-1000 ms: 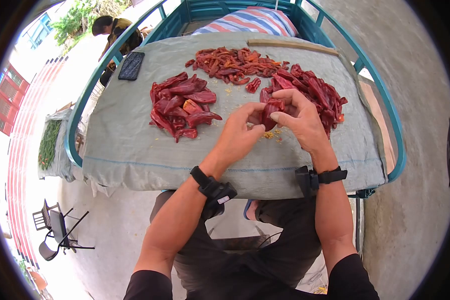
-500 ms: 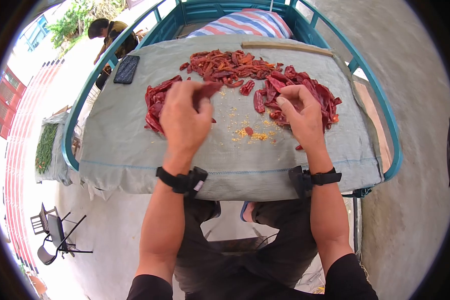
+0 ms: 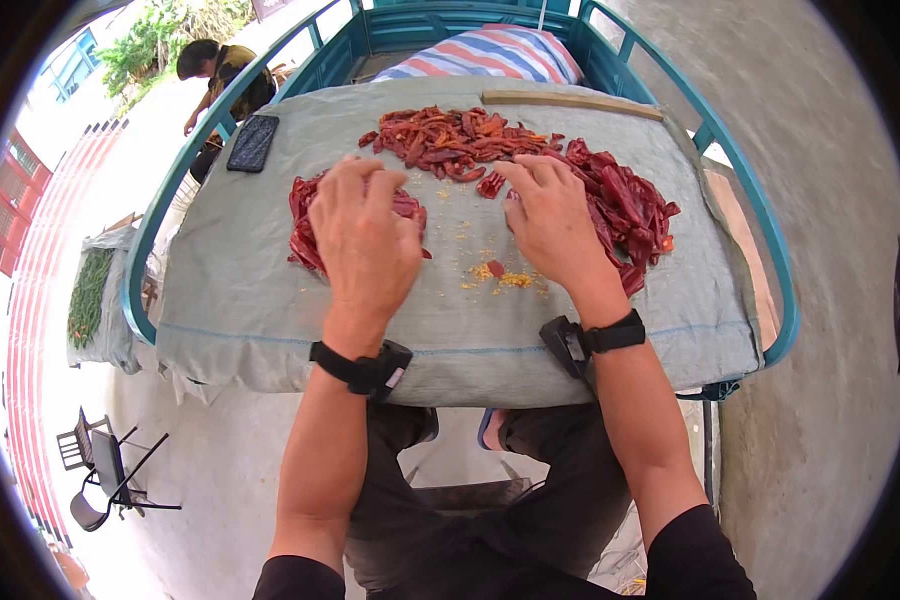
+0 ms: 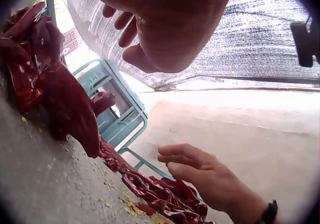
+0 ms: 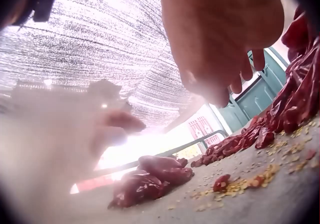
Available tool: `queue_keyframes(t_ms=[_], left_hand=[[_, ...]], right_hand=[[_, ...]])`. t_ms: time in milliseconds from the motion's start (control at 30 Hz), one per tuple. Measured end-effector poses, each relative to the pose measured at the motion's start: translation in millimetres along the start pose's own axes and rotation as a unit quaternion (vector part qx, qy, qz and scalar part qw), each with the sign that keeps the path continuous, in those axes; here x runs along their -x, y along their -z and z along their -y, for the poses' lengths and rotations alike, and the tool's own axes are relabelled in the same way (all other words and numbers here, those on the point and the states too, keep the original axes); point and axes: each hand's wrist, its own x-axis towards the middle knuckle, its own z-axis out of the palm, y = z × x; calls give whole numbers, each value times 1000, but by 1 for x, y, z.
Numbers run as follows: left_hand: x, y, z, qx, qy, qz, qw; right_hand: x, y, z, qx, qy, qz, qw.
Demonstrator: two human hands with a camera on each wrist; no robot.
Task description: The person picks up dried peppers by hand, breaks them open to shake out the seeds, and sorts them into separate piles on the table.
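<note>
Over the left pile of dark red dried peppers [image 3: 308, 235] hovers the left hand [image 3: 362, 235], fingers bent loosely; in the left wrist view that hand [image 4: 165, 29] shows nothing held. The right hand [image 3: 560, 225] is above the cloth [image 3: 470, 345], beside the inner edge of the right pepper pile [image 3: 625, 205], its fingers slightly bent. No pepper is visible in the right hand [image 5: 225, 39] in the right wrist view. A long row of smaller red pepper strips [image 3: 450, 140] lies behind. Yellow seeds [image 3: 515, 279] and a small red bit lie between the hands.
A black phone [image 3: 253, 143] lies at the cloth's left. A wooden strip [image 3: 570, 104] lies at the back, before a striped bag [image 3: 490, 55]. Teal rails [image 3: 770, 240] flank the cloth. A person [image 3: 232, 80] bends beyond the left rail; folding chairs [image 3: 110, 465] stand lower left.
The left hand moved from the right side to the left pile, and the pepper it carried is out of its grasp. The right hand has shifted inward and turned palm down.
</note>
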Motion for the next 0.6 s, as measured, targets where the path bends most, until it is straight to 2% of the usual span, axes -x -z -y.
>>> queue_keyframes(t_ms=[167, 267, 433, 533, 600], left_hand=[[9, -15, -20, 48, -32, 34, 998], [14, -21, -25, 86, -44, 100, 990], [23, -31, -19, 87, -81, 145, 982], [26, -30, -13, 81, -110, 174, 975], [27, -28, -14, 75, -95, 228, 966]], right_hand=[[-7, -40, -2, 79, 1, 45, 996], [-3, -50, -7, 103, -3, 87, 991], [4, -29, -15, 82, -14, 187, 979], [3, -4, -12, 42, -10, 211, 976], [-3, 9, -14, 9, -25, 203, 979]])
